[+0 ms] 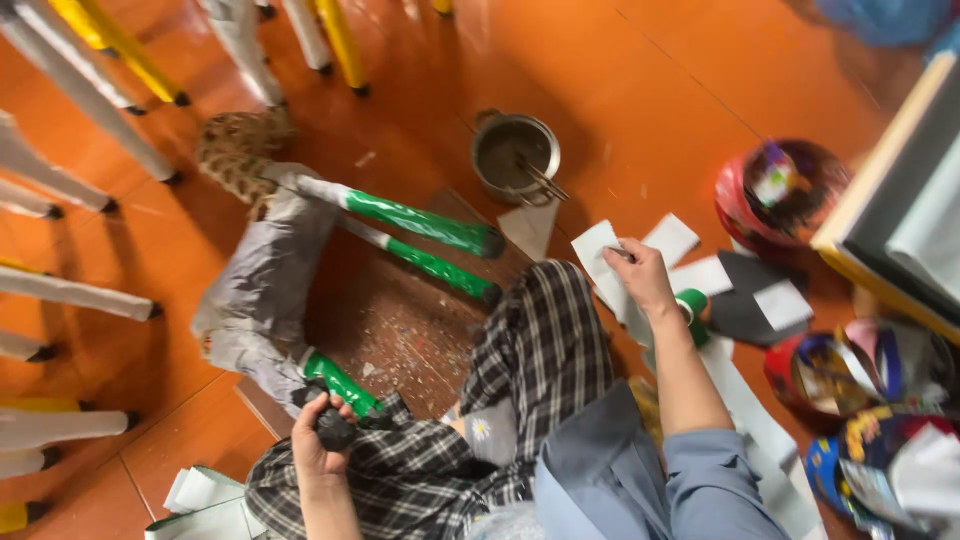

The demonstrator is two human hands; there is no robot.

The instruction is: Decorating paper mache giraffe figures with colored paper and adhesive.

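Observation:
A grey papier-mâché animal figure [265, 285] lies on its side on a brown board [400, 320]. Its legs are wrapped in green [420, 222] with black feet. My left hand [322, 440] grips the black foot of the nearest green leg, close to my plaid-trousered knee. My right hand [640, 275] reaches right and pinches a white paper strip [598, 250] among several strips on the orange floor. A roll of green tape [692, 305] sits just beyond that wrist.
A metal pot [515, 155] with paste and a tool stands beyond the board. Colourful bowls [780, 195] holding scraps line the right. Yellow and white painted legs of other figures [95, 90] crowd the left and top. Folded paper [200, 495] lies at bottom left.

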